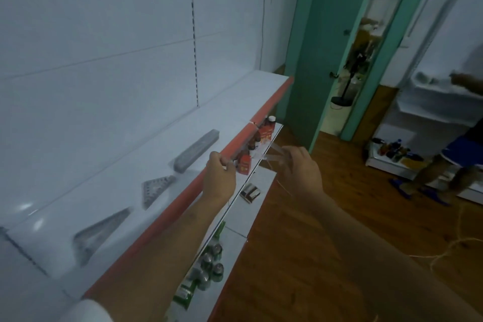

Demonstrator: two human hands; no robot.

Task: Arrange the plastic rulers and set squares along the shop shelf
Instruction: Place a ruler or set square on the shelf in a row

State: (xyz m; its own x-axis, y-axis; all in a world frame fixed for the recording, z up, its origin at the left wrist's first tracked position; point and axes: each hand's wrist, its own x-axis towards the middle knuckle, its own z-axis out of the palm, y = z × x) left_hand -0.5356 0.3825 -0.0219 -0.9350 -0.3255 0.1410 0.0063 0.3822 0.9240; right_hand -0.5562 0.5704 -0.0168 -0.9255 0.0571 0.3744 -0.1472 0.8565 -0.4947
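At the shelf's red front edge (pixel 167 214), nearest me, both hands are raised: the left hand (pixel 219 182) pinches one end of a clear plastic ruler (pixel 264 156), and the right hand (pixel 300 168) has its fingers curled round the other end. Beyond them, on the white shelf (pixel 104 191), lie two set squares (pixel 100 232) (pixel 154 189), then a wrapped bundle of rulers (pixel 196 150), spaced apart in a row.
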